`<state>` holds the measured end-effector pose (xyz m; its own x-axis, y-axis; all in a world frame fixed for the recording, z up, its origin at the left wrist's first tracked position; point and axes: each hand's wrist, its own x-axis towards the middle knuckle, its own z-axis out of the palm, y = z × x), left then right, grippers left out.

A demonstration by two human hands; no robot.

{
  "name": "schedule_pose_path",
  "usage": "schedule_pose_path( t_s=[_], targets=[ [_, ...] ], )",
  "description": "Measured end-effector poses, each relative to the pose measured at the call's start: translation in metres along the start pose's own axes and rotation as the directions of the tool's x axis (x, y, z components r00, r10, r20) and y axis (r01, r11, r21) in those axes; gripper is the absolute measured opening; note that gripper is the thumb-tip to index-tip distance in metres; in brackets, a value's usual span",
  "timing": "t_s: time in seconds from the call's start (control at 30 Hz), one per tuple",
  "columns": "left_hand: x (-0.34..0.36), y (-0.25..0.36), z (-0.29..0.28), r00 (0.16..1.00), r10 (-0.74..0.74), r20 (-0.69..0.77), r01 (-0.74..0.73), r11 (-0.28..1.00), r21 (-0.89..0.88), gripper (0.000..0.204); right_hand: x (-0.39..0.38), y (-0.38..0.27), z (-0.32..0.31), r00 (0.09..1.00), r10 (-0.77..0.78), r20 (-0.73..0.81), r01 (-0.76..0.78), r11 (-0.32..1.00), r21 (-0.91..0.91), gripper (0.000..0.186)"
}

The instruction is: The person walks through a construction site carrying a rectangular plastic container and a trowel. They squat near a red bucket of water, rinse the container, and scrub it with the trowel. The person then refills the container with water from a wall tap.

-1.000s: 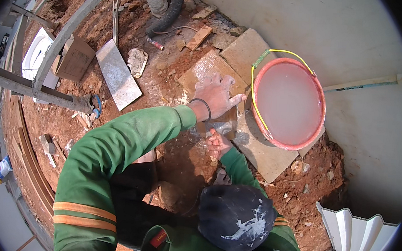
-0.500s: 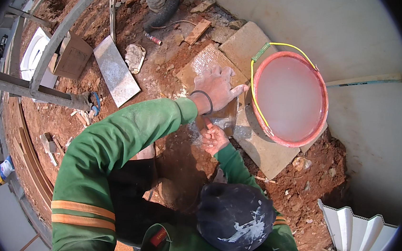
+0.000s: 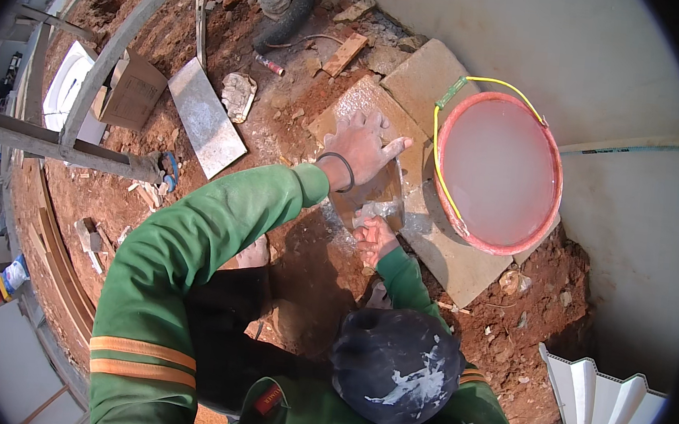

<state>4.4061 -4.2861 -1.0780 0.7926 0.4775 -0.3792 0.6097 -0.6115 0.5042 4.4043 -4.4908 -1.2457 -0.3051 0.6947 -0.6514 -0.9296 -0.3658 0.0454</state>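
My left hand (image 3: 357, 150), its fingers spread, lies against a wet brown tile (image 3: 368, 95). Its thumb points toward a red bucket (image 3: 498, 171) of cloudy, milky water. Nearer to me is my right hand (image 3: 375, 239), with curled fingers at the near edge of the shaded, glossy brown surface below my left wrist. Something pale and wet shows at those fingertips, too unclear to name. The bucket's yellow handle (image 3: 435, 152) has a green grip and leans over on the left side.
Beige tiles (image 3: 459, 272) lie under and around the bucket, beside a pale wall (image 3: 610, 74). At left are a loose slab (image 3: 206, 120), a cardboard box (image 3: 134, 91) and a wooden frame (image 3: 90, 154). White corrugated sheeting (image 3: 601, 400) stands at lower right on reddish soil.
My right hand has shifted slightly nearer to me and right, and its outstretched finger has curled in. My left hand stays spread in about the same place. The whole view has shifted slightly.
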Motion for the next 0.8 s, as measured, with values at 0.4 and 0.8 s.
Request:
schedule_pose_path(
  t_s=[0.4,0.8],
  targets=[
    [0.005,-0.01,0.014,1.0,-0.007,-0.026,0.005,0.996,-0.093,0.07,0.019,0.013,0.014,0.966,-0.126,-0.227,0.074,0.972,-0.224,0.014],
    [0.005,-0.05,0.011,0.999,-0.045,-0.014,0.043,0.996,-0.084,0.073,0.029,-0.03,-0.029,0.751,-0.614,-0.242,-0.06,0.301,-0.952,0.05]
  ],
)
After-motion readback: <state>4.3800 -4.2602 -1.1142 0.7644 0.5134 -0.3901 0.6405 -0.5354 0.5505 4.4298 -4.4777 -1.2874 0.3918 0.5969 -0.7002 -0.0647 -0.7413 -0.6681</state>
